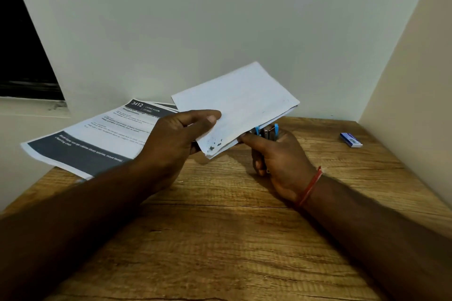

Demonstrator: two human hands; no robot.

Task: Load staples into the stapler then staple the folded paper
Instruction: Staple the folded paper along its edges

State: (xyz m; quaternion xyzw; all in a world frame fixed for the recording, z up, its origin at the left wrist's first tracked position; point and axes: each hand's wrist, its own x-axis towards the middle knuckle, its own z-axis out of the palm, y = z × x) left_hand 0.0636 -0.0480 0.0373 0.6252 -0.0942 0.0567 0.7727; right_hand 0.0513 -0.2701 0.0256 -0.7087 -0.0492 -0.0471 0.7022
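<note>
My left hand (176, 137) pinches the near left edge of the folded white paper (239, 105), holding it tilted above the table. My right hand (278, 161) grips a small blue and metal stapler (267, 132) upright, just under the paper's right edge. The paper's edge sits at the stapler's top, between the blue parts; most of the stapler is hidden by my fingers and the paper. A small blue and white staple box (351, 140) lies on the table at the right.
A printed sheet (97, 139) with dark bands lies at the back left, overhanging the wooden table (220, 239). Walls close in behind and on the right. A dark window is at the far left.
</note>
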